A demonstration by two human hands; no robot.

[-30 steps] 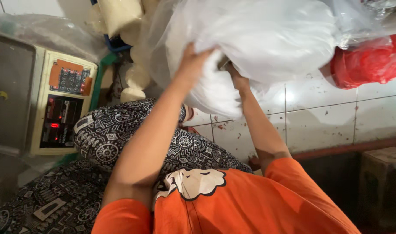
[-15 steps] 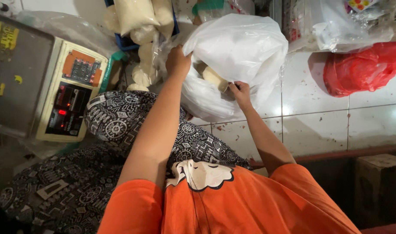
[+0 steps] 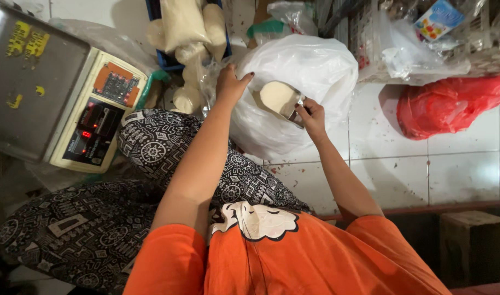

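Left hand [image 3: 231,84] fingers clamped on white bag [image 3: 310,76] rim, right hand [image 3: 311,116] fingers clamped on metal scoop [image 3: 282,101] heaped with pale powder, scale [image 3: 97,117] well left of fingers.

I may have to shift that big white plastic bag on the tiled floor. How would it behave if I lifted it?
The white plastic bag would likely be floppy: its thin film wrinkles, and the left hand holds its rim up. It bulges, so it is probably heavy. The powder, heaped in the metal scoop held by the right hand, could spill if it tips.
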